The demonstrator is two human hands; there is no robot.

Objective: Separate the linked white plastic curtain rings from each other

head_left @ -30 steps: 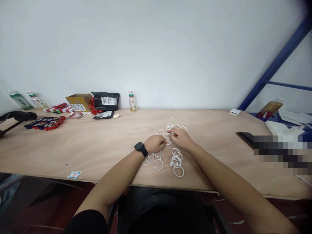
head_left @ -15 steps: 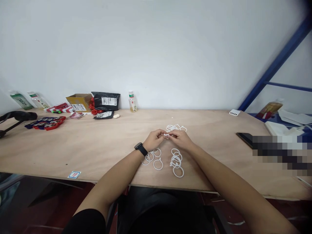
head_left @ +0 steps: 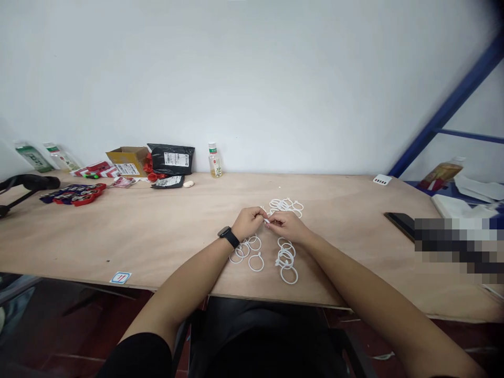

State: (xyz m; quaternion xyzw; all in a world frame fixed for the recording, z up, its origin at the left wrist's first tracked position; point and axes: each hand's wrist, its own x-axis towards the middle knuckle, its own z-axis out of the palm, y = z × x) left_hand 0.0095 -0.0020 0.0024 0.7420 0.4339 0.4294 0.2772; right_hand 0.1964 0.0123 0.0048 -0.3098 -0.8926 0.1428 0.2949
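My left hand and my right hand meet over the middle of the table, fingertips pinched together. Between them is a white plastic ring, mostly hidden by the fingers. Behind my right hand lies a pile of similar white rings. Several white rings lie near my left wrist, and one ring with a small tab rests just in front of them. Below my right hand is an overlapping row of white rings.
A drink bottle, a black parcel bag and an open cardboard box stand along the wall. Red and blue metal-fitted items lie at left. A phone is at right; a numbered card lies by the front edge.
My fingers have shifted slightly around the white ring, whose visible part is now tilted. The whole view has moved a little. The rings on the table lie as before.
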